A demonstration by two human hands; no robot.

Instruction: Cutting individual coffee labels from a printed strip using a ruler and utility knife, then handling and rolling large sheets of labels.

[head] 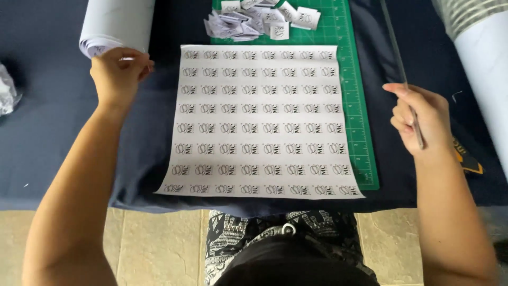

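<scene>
Nearest, a printed sheet (259, 119) of small repeated marks lies flat on the dark-clothed counter (47, 137), its right side over a green cutting mat (357, 106). Right hand (418, 119): grip pinched on a thin metal ruler (399, 63) that slants far-left. Left hand (119, 74): fingers curled, touching a paper roll (116, 24). Farthest, cut paper pieces (262, 21) lie heaped on the mat.
</scene>
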